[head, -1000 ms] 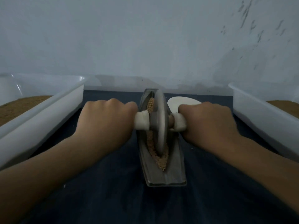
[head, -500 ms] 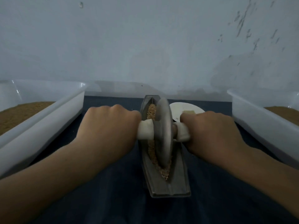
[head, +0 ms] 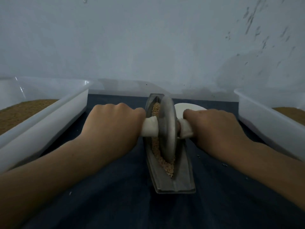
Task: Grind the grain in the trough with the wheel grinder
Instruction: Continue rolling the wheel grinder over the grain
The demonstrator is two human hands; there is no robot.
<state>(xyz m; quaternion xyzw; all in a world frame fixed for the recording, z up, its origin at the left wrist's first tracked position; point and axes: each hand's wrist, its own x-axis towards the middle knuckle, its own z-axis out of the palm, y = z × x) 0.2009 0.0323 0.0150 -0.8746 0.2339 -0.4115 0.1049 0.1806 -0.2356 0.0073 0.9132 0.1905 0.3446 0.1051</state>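
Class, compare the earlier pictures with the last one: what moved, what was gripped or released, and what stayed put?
The wheel shows no clear travel along the trough; most of the shift in the picture looks like head motion. Nothing was taken hold of or let go: the left hand and right hand stay closed on the white handles. Grain, bins and white disc are unchanged.

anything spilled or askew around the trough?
Minor only: a few pale specks lie on the dark cloth, right of the trough near and lower left at, perhaps stray grain. The wheel sits in the groove; both hands grip its handles.
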